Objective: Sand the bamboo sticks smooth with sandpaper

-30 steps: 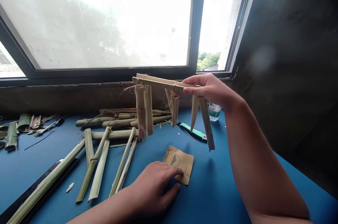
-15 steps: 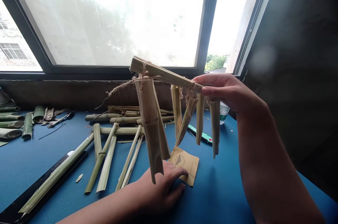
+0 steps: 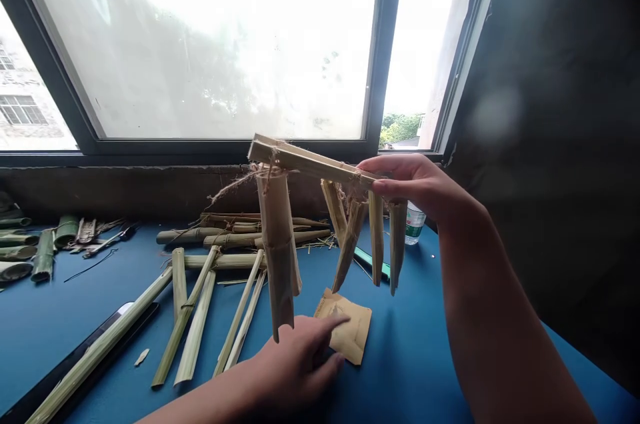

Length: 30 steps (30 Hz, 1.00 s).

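Note:
My right hand pinches the right end of a flat split-bamboo bar and holds it above the table, its left end slightly higher. Several split bamboo pieces hang from the bar on rough brown twine, which trails loose at the left end. Low in front is my left hand, its index finger stretched out and thumb apart, gripping nothing. That finger reaches over a small brown paper packet on the table; whether it touches is unclear. The hanging pieces hide part of what lies behind.
Tied bamboo strips lie on the blue table at left, beside a dark flat device. Bamboo sticks are piled behind. Right of these are a green tool and a bottle; more tubes lie far left.
The bar and my right hand sit lower in view, and the hanging pieces have swung. My left index finger has straightened over the packet. The whole view has shifted slightly.

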Tool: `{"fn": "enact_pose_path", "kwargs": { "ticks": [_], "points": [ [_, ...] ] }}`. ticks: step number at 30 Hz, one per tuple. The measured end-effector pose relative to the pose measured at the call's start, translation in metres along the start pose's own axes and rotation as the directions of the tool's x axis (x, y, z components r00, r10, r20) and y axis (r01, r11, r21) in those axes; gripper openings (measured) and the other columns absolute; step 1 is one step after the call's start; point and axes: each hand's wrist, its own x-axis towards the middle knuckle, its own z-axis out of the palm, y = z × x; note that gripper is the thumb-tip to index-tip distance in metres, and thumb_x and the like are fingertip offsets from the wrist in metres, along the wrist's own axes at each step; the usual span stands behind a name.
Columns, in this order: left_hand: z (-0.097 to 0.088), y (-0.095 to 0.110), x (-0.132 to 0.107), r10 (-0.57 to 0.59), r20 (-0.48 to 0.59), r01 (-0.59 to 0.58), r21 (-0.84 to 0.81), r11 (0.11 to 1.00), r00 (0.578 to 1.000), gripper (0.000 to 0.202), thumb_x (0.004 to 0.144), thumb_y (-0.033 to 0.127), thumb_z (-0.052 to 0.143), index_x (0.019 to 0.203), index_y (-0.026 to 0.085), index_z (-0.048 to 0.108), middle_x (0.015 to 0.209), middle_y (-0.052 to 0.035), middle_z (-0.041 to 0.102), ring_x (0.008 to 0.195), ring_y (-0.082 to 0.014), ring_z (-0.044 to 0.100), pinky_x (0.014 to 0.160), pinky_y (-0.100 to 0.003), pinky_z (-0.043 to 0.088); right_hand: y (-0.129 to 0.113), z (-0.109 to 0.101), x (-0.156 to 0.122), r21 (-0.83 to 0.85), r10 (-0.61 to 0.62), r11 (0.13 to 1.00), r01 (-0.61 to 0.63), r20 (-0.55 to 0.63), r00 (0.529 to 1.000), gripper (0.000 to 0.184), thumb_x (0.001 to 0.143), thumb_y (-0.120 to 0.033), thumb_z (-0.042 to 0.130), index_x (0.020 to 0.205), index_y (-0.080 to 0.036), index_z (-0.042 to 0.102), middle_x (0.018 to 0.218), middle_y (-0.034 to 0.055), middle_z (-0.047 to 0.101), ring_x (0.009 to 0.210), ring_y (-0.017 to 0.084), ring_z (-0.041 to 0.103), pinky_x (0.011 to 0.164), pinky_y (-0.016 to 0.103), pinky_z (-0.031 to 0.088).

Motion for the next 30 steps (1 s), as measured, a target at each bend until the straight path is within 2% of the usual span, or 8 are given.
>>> {"fn": "enact_pose_path", "kwargs": {
  "ticks": [4,9,12,15,17,20,25,30],
  "points": [
    [0.000,-0.008,0.004,-0.152,0.077,0.170,-0.370,0.913,0.985,0.075,0.104,0.048,0.057,0.169,0.032,0.021,0.085,0.0040,0.058,0.076,-0.0150,0.054,0.076,-0.028,0.046,-0.002,0.000,-0.001,-0.025,0.000,1.000,0.000,0.013,1.000,0.042,0.086,-0.049,0.084,0.123,-0.028,0.081,0.119,0.0062,0.080,0.104,0.026,0.074,0.088,0.038,0.058],
    [0.001,-0.014,0.012,-0.229,0.099,0.237,-0.648,0.723,0.968,0.083,0.101,0.052,0.063,0.168,0.028,0.020,0.082,0.0052,0.050,0.082,-0.0169,0.053,0.083,-0.033,0.047,-0.002,0.003,0.000,-0.110,-0.016,0.994,0.013,-0.023,1.000,0.045,0.085,-0.054,0.083,0.122,-0.028,0.081,0.123,0.0070,0.078,0.111,0.029,0.072,0.096,0.042,0.056],
    [-0.002,-0.011,0.013,-0.234,0.099,0.242,-0.642,0.728,0.967,0.080,0.102,0.054,0.060,0.167,0.028,0.023,0.085,0.0041,0.050,0.082,-0.0170,0.051,0.083,-0.034,0.046,0.004,0.003,0.003,-0.316,-0.014,0.948,-0.045,-0.183,0.983,0.046,0.084,-0.057,0.083,0.119,-0.027,0.083,0.118,0.0084,0.078,0.112,0.033,0.069,0.099,0.048,0.051],
    [-0.004,-0.007,0.012,-0.224,0.115,0.250,-0.566,0.786,0.968,0.073,0.103,0.054,0.058,0.165,0.028,0.031,0.088,0.0020,0.054,0.082,-0.0173,0.050,0.080,-0.032,0.044,0.014,0.002,0.006,-0.548,-0.038,0.822,-0.158,-0.330,0.943,0.042,0.087,-0.057,0.078,0.116,-0.027,0.083,0.108,0.0079,0.078,0.115,0.037,0.063,0.108,0.058,0.038],
    [-0.003,-0.005,0.012,-0.197,0.116,0.229,-0.524,0.820,0.973,0.066,0.103,0.052,0.058,0.162,0.027,0.039,0.088,0.0012,0.056,0.082,-0.0176,0.051,0.080,-0.031,0.043,0.021,0.000,0.009,-0.651,-0.059,0.733,-0.197,-0.349,0.935,0.038,0.089,-0.057,0.076,0.114,-0.029,0.083,0.102,0.0065,0.077,0.120,0.038,0.059,0.112,0.062,0.027],
    [0.000,-0.005,0.013,-0.174,0.102,0.202,-0.546,0.813,0.979,0.062,0.103,0.050,0.059,0.158,0.027,0.044,0.087,0.0014,0.055,0.081,-0.0174,0.051,0.078,-0.031,0.042,0.030,-0.002,0.012,-0.734,-0.059,0.644,-0.215,-0.328,0.943,0.033,0.090,-0.056,0.074,0.110,-0.031,0.083,0.098,0.0068,0.076,0.122,0.039,0.054,0.107,0.061,0.025],
    [0.003,-0.007,0.016,-0.194,0.102,0.210,-0.680,0.702,0.976,0.064,0.101,0.052,0.061,0.155,0.022,0.045,0.090,-0.0007,0.058,0.084,-0.0179,0.052,0.078,-0.030,0.043,0.035,-0.002,0.014,-0.746,-0.035,0.618,-0.248,-0.341,0.939,0.037,0.089,-0.057,0.075,0.114,-0.031,0.083,0.105,0.0095,0.074,0.125,0.042,0.048,0.102,0.058,0.030],
    [0.001,-0.006,0.014,-0.191,0.104,0.212,-0.639,0.740,0.976,0.061,0.101,0.054,0.062,0.152,0.023,0.049,0.087,0.0011,0.052,0.081,-0.0166,0.049,0.076,-0.029,0.042,0.030,0.001,0.012,-0.712,-0.006,0.654,-0.255,-0.342,0.940,0.043,0.089,-0.059,0.075,0.121,-0.031,0.082,0.110,0.0116,0.072,0.126,0.043,0.046,0.104,0.059,0.032]
  ]
}}
